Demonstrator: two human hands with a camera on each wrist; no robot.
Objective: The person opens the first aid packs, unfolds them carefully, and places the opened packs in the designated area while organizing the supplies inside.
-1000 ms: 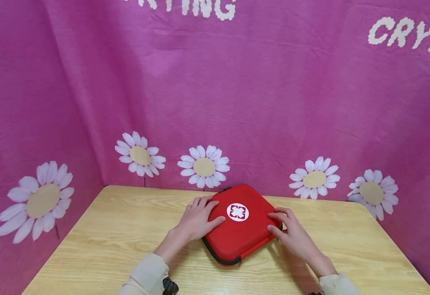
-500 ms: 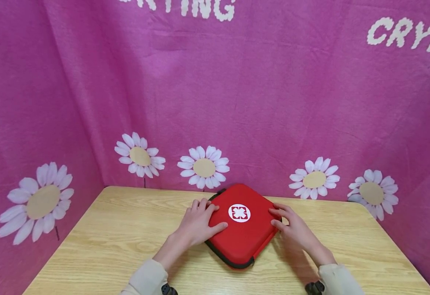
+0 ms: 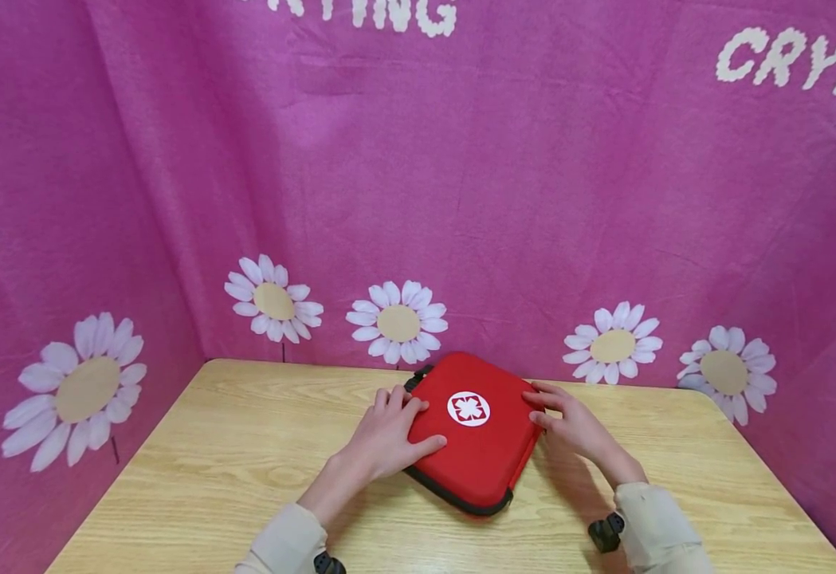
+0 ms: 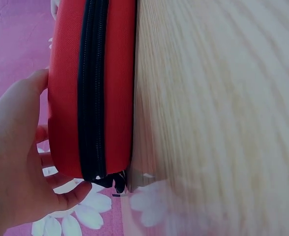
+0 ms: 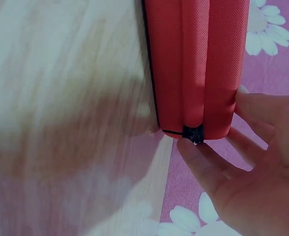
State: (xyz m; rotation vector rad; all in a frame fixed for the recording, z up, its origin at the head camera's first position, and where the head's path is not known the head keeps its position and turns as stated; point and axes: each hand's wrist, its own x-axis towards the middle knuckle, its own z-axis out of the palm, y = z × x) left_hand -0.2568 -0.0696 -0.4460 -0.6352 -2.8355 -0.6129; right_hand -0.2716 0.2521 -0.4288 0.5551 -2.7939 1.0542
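A red zip-up first-aid case lies flat on the table, one corner pointing towards me. Its lid bears a round white emblem. My left hand grips the left corner, thumb on the lid and fingers round the side. At the right corner my right hand holds on with thumb and fingers. A black zipper, closed where visible, runs along the side in the left wrist view. The right wrist view shows a plain red side with a black zipper end near a fingertip.
The wooden table meets a pink cloth backdrop printed with daisies and white letters at its far edge. Behind my left fingers a black strap sticks out from the case. Black wrist devices sit at both cuffs.
The case has turned counterclockwise on the table: its near corner has swung right and its far corner slightly left. Both hands have stayed on it, shifting only a little.
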